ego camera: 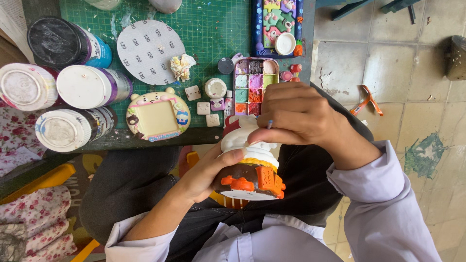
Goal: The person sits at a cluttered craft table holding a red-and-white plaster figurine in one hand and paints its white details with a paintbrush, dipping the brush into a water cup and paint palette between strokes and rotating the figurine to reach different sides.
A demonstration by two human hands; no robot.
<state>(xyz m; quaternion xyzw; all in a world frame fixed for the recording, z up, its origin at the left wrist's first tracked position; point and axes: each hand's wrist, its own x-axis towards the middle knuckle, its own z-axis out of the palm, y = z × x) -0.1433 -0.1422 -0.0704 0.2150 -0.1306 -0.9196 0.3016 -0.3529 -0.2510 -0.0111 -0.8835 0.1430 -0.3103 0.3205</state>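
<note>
The left hand (206, 172) cradles a cupcake-shaped figurine (250, 167) from below and beside, its grip closed around the dark brown body, thumb pressed where the white frosting swirl begins. The figurine sits over the person's lap, just in front of the edge of the surface (145, 138), tilted with its top toward the green cutting mat (208, 29). The right hand (301, 116) comes over the top with fingers pinched together on a thin brush handle (270, 124), only its blue end showing; the tip is hidden behind the frosting. To do this well, I judge the left thumb should stay clear of any wet paint, the right wrist should brace against something steady, and the figurine should turn rather than the brush. The piece looks like matte plaster: smooth white ridges, a yellow ruffle, raised orange decorations on glossy-looking brown. Near it lie a paint palette (256, 80) of small square wells, a rounded picture frame (158, 116) with animal figures, a grey sanding disc (150, 48), and several lidded jars (85, 87) lying on their sides.
</note>
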